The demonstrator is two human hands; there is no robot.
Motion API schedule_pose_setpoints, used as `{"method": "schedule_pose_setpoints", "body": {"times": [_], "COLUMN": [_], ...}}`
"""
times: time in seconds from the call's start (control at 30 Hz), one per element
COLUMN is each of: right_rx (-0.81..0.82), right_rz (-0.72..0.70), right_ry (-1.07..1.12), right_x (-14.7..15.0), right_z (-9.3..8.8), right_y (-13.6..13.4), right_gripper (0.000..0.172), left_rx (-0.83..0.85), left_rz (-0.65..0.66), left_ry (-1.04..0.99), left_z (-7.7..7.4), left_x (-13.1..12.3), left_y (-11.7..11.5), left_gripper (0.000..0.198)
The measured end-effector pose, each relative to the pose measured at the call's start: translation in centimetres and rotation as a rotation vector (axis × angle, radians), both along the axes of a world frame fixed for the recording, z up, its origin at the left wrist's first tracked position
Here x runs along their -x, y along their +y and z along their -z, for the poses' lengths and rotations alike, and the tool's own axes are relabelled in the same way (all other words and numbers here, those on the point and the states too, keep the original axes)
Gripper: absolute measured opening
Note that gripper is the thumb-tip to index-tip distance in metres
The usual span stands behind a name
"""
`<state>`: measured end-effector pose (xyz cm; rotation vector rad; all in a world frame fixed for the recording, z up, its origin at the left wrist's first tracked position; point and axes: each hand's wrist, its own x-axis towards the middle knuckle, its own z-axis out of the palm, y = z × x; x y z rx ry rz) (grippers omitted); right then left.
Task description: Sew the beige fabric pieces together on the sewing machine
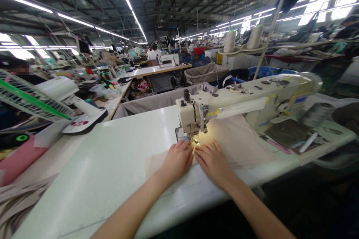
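Now, beige fabric (pixel 245 138) under a sewing machine (pixel 224 99)

The left hand (pixel 179 157) and right hand (pixel 213 158) rest on it, close together; whether they pinch it, I cannot tell. Just beyond them is the presser foot (pixel 196 140); more fabric lies past the right hand.

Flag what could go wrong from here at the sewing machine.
Fingers: the left hand and right hand are close to the presser foot; one could get pinched.
Snag: the pink tool lies near the right edge of the beige cloth and might catch it.
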<state>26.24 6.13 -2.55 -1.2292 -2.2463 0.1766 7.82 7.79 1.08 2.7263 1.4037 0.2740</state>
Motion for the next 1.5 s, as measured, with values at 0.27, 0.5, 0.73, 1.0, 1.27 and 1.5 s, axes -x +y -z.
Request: {"method": "schedule_pose_setpoints", "body": {"times": [0.27,0.5,0.73,1.0,1.27,1.5], "right_rx": [0.006,0.008,0.003,-0.003,-0.033,-0.019], "right_rz": [-0.001,-0.065,-0.075,0.009,0.040,0.041], "right_ry": [-0.013,0.015,-0.004,-0.107,-0.117,-0.116], "right_x": [0.1,-0.7,-0.9,0.1,0.4,0.2], "right_z": [-0.3,-0.1,-0.2,-0.9,-0.6,-0.6], "right_y": [0.2,-1.1,-1.1,1.7,2.5,1.0], "right_gripper": [0.018,0.019,0.020,0.015,0.017,0.016], "left_rx": [-0.013,0.013,0.005,0.002,-0.018,-0.052], "left_rz": [0.021,0.100,0.156,0.123,0.138,0.160], "left_ry": [0.017,0.054,-0.006,0.003,-0.042,-0.051], "left_z": [0.1,-0.2,0.4,0.0,-0.2,0.0], "left_x": [0.2,-0.2,0.4,1.0,1.7,2.0], "left_y": [0.4,-2.4,-2.8,0.6,3.2,3.6], "left_gripper": [0.021,0.020,0.024,0.027,0.029,0.030]}}
